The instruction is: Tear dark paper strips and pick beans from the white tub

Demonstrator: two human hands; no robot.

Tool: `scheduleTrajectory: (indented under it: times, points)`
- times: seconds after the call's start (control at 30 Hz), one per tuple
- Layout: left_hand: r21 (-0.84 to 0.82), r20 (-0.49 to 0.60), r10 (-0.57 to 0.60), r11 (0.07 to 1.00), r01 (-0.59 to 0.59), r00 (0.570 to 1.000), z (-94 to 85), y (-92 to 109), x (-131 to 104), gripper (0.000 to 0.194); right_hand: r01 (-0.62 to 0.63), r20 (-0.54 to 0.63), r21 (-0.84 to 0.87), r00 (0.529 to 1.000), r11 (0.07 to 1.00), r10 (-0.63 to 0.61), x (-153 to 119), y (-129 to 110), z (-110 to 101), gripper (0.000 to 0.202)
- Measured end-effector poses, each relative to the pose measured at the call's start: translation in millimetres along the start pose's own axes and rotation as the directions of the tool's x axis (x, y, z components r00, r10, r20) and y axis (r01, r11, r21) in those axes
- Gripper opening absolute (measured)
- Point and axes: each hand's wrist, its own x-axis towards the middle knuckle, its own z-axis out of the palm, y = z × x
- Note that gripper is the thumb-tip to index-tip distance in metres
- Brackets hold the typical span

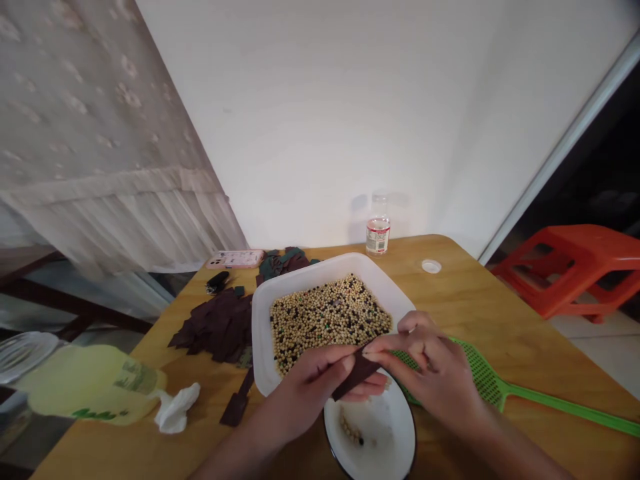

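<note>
Fingers (pixel 346 365) of the left hand (pixel 313 385) and right hand (pixel 437 373), in the head view, are drawn nearly together, pinching one dark brown fabric piece (pixel 353 378) between them above the dark-rimmed white bowl (pixel 387 459), just beside the white tub (pixel 261 320) of pale and black beads (pixel 325 320). The step in hand looks like working the piece's edge by fingertip; the next move seems to call for a steady left pinch while the right fingertips adjust that edge.
</note>
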Motion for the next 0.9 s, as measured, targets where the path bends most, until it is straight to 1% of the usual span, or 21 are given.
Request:
scheduleTrajectory:
  times: [0.1,0.17,0.27,0.33,0.43,0.53,0.6,0.67,0.73,0.83,0.9]
  points:
    - [0.028,0.019,-0.014,1.0,0.013,1.0,-3.7,2,3,0.027,0.027,0.011,-0.015,1.0,1.0,-0.027,-1,3,2,0.026]
    - [0.041,0.019,-0.011,0.999,0.01,1.0,-6.5,2,4,0.027,0.055,0.005,-0.002,0.998,0.998,-0.055,-2,4,4,0.028]
    - [0.038,-0.007,-0.004,0.999,0.005,1.0,-10.3,-2,3,0.033,0.003,-0.015,0.012,1.0,1.0,-0.002,-2,5,6,0.036]
    - [0.021,-0.015,-0.008,1.0,0.008,1.0,-11.9,-4,0,0.034,-0.01,-0.009,0.008,1.0,1.0,0.01,-3,3,6,0.034]
    - [-0.013,-0.017,-0.005,1.0,0.004,1.0,-12.7,-7,-5,0.032,0.044,0.019,-0.017,0.999,0.999,-0.044,-3,-1,6,0.023]
    - [-0.024,-0.034,0.005,1.0,-0.006,0.999,-11.4,-10,-9,0.031,0.058,0.004,-0.008,0.998,0.998,-0.058,-2,-4,4,0.024]
    - [-0.032,-0.064,0.004,0.999,-0.006,0.998,-9.0,-12,-11,0.031,0.07,0.009,-0.001,0.997,0.998,-0.07,-2,-6,2,0.024]
    - [-0.035,-0.113,0.027,0.999,-0.031,0.993,-5.5,-14,-11,0.031,0.101,0.05,-0.023,0.994,0.995,-0.1,-2,-6,0,0.015]
    - [-0.049,-0.137,0.06,0.997,-0.068,0.989,-1.9,-17,-11,0.034,0.128,0.078,-0.051,0.989,0.99,-0.124,-4,-5,-1,0.007]
    - [-0.084,-0.109,0.111,0.989,-0.12,0.988,1.8,-23,-11,0.034,0.117,0.063,-0.047,0.991,0.992,-0.114,-6,-2,0,0.01]
    - [-0.062,-0.095,0.148,0.986,-0.154,0.984,3.0,-28,-11,0.033,0.102,0.069,-0.033,0.993,0.994,-0.1,-7,0,2,0.011]
